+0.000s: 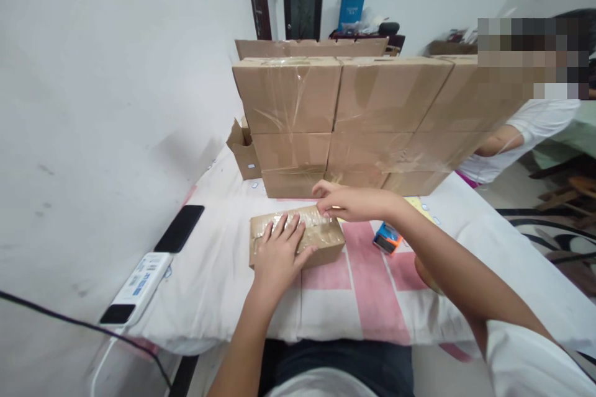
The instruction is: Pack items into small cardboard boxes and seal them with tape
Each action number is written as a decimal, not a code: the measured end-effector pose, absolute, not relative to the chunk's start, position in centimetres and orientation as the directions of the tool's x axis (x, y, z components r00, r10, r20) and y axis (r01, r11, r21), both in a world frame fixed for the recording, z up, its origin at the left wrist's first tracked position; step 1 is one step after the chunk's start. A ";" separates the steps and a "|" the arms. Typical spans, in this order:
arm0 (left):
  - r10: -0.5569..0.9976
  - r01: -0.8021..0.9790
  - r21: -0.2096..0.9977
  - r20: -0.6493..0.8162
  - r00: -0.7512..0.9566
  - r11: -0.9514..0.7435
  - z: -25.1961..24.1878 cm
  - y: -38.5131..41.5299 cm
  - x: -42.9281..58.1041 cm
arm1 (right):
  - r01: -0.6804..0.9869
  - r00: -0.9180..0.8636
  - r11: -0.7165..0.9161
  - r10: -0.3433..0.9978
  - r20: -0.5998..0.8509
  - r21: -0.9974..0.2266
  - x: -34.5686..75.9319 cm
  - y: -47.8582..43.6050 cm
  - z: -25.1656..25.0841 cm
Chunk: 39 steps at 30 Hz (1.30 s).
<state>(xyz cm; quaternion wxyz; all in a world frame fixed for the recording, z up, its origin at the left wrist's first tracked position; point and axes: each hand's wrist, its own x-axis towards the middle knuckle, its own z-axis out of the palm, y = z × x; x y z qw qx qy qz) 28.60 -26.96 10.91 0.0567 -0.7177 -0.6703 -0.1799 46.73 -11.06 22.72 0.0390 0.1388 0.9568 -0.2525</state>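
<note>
A small cardboard box with shiny clear tape across its top lies on the cloth-covered table in front of me. My left hand rests flat on the box's top, fingers spread. At the box's far right edge is my right hand, its fingers curled in against the taped top. Whatever sits between those fingertips is hidden or too small to name. To the right of the box, below my right forearm, lies a small blue and orange object with a dark face.
Taped cardboard boxes form a stacked wall behind the small box. An open carton stands at its left. A black phone and a white power bank with a cable lie along the left wall. Another person is beyond, at right.
</note>
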 end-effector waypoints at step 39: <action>0.917 0.954 0.135 0.340 0.208 -0.266 10.6 -28.0 29.4 | 0.869 -0.492 0.494 0.866 0.090 -0.007 50.5 -6.4 15.7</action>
